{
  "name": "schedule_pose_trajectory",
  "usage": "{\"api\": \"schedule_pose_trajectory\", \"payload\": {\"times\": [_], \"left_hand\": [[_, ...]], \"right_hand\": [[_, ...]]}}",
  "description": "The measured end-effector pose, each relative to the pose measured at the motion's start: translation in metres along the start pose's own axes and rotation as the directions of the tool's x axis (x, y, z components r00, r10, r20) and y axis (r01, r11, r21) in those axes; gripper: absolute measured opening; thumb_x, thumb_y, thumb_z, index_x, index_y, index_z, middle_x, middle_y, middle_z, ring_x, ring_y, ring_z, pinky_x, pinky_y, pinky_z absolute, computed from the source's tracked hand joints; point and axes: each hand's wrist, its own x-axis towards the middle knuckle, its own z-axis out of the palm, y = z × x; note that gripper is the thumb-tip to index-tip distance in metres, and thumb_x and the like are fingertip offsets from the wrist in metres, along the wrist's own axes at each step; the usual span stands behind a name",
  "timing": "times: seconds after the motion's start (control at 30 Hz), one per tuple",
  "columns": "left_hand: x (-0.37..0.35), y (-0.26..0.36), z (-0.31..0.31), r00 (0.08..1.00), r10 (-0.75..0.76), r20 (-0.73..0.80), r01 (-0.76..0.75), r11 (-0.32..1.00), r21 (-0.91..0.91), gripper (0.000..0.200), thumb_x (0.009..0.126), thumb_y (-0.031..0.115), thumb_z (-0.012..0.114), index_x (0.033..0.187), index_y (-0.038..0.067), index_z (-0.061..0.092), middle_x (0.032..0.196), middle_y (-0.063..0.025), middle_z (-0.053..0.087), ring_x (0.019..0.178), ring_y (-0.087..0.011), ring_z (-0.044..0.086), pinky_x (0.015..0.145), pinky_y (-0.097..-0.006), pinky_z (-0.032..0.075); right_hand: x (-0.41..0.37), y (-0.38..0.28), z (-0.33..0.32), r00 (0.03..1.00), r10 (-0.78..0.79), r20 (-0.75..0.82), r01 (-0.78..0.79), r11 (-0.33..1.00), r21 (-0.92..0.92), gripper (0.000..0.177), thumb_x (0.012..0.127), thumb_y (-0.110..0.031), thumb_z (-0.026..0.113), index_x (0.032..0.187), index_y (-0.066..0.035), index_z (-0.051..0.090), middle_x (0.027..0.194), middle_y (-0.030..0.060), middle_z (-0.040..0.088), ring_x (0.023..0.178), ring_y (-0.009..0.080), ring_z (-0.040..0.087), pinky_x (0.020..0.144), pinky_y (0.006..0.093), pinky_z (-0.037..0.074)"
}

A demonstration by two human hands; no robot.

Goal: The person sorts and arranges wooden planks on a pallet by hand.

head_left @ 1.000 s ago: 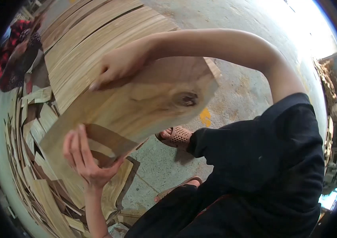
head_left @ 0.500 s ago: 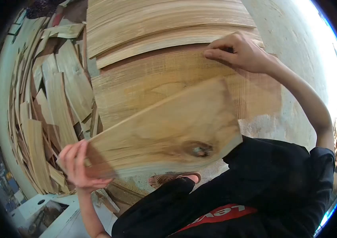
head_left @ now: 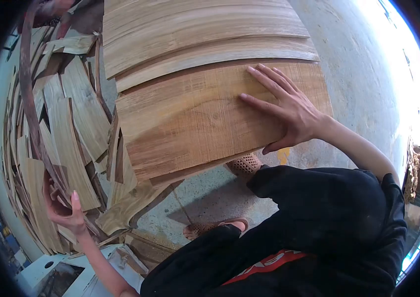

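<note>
My right hand lies flat with fingers spread on a rough-sawn board, the nearest one on the stack. Behind that board, other pale boards overlap in steps. At the lower left, my left hand is curled around the lower end of a long, thin, dark reddish wooden strip. The strip rises toward the upper left and is blurred, seemingly a piece seen edge-on.
Many loose offcuts lie heaped on the left. A white machine surface with an opening is at the lower left. Sandalled feet stand on the concrete floor. A blurred skin-coloured shape shows at the top left.
The knotted board is gone from above the stack. My left hand has moved left and down slightly, now around the dark strip. My right hand has moved down and spread flat on the rough board.
</note>
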Motion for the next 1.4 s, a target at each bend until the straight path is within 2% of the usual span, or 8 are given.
{"api": "schedule_pose_trajectory", "payload": {"times": [0.23,0.33,0.53,0.67,0.87,1.03,1.3,1.4], "left_hand": [[0.043,0.043,0.038,0.963,0.233,0.134,-0.243,0.968,0.068,0.085,0.071,0.018,0.080,0.148,-0.004,0.052,0.146,-0.0144,0.058,0.129,-0.0288,0.057,0.109,-0.0430,0.043],[0.066,0.075,0.061,0.873,0.390,0.292,-0.443,0.885,0.141,0.083,0.073,0.012,0.083,0.149,-0.002,0.052,0.145,-0.0162,0.059,0.134,-0.0302,0.054,0.110,-0.0433,0.044],[0.087,0.131,0.146,0.783,0.491,0.383,-0.537,0.844,0.016,0.095,0.056,0.028,0.098,0.139,0.003,0.061,0.132,-0.0152,0.065,0.122,-0.0337,0.058,0.107,-0.0444,0.046],[0.091,0.154,0.191,0.726,0.551,0.410,-0.570,0.817,-0.090,0.096,0.055,0.037,0.098,0.138,0.006,0.062,0.133,-0.0137,0.062,0.123,-0.0335,0.056,0.107,-0.0459,0.045],[0.070,0.132,0.206,0.623,0.532,0.573,-0.691,0.718,0.084,0.122,0.059,0.080,0.082,0.154,0.013,0.047,0.158,-0.0153,0.040,0.151,-0.0368,0.031,0.123,-0.0523,0.026],[0.063,0.098,0.156,0.745,0.378,0.549,-0.561,0.801,0.209,0.133,0.056,0.081,0.083,0.159,0.011,0.038,0.164,-0.0192,0.030,0.154,-0.0404,0.024,0.126,-0.0570,0.021],[0.045,0.053,0.148,0.857,0.341,0.386,-0.254,0.932,-0.259,0.131,0.063,0.060,0.093,0.161,0.003,0.028,0.161,-0.0219,0.034,0.150,-0.0399,0.035,0.124,-0.0478,0.032],[0.024,0.013,0.115,0.936,0.023,0.350,0.101,0.939,-0.329,0.124,0.067,0.058,0.092,0.161,0.007,0.030,0.165,-0.0189,0.032,0.151,-0.0360,0.035,0.121,-0.0480,0.033]], "right_hand": [[0.003,0.012,-0.004,0.978,-0.154,-0.140,0.162,0.986,0.047,0.120,0.060,-0.068,0.089,0.159,-0.018,0.043,0.168,0.0270,0.022,0.151,0.0502,0.030,0.119,0.0637,0.033],[-0.004,0.015,0.004,0.962,-0.161,-0.222,0.178,0.982,0.057,0.106,0.066,-0.069,0.086,0.153,-0.018,0.053,0.159,0.0226,0.043,0.142,0.0452,0.045,0.109,0.0591,0.046],[0.013,-0.046,-0.051,0.787,-0.423,-0.449,0.260,0.888,-0.380,0.071,0.075,-0.065,0.083,0.129,-0.020,0.071,0.121,0.0122,0.073,0.110,0.0326,0.061,0.095,0.0468,0.054],[0.006,-0.021,-0.058,0.928,-0.002,-0.373,-0.143,0.921,-0.362,0.105,0.066,-0.071,0.085,0.151,-0.019,0.052,0.157,0.0169,0.047,0.141,0.0400,0.044,0.115,0.0578,0.040],[-0.029,0.039,-0.011,0.949,0.308,-0.064,-0.313,0.946,-0.085,0.134,0.059,-0.080,0.081,0.166,-0.021,0.026,0.172,0.0184,0.016,0.158,0.0423,0.013,0.126,0.0619,0.013],[-0.026,0.041,-0.014,0.963,0.240,-0.125,-0.260,0.948,-0.184,0.124,0.060,-0.076,0.082,0.161,-0.018,0.040,0.163,0.0211,0.031,0.153,0.0432,0.026,0.122,0.0613,0.021],[-0.027,0.047,-0.015,0.949,0.258,-0.183,-0.267,0.964,-0.021,0.110,0.055,-0.056,0.089,0.150,-0.013,0.054,0.153,0.0247,0.043,0.144,0.0444,0.041,0.116,0.0586,0.037],[-0.018,0.045,-0.023,0.953,0.141,-0.269,-0.152,0.988,-0.022,0.104,0.058,-0.052,0.086,0.148,-0.009,0.055,0.152,0.0241,0.045,0.143,0.0437,0.042,0.116,0.0592,0.038]]}}
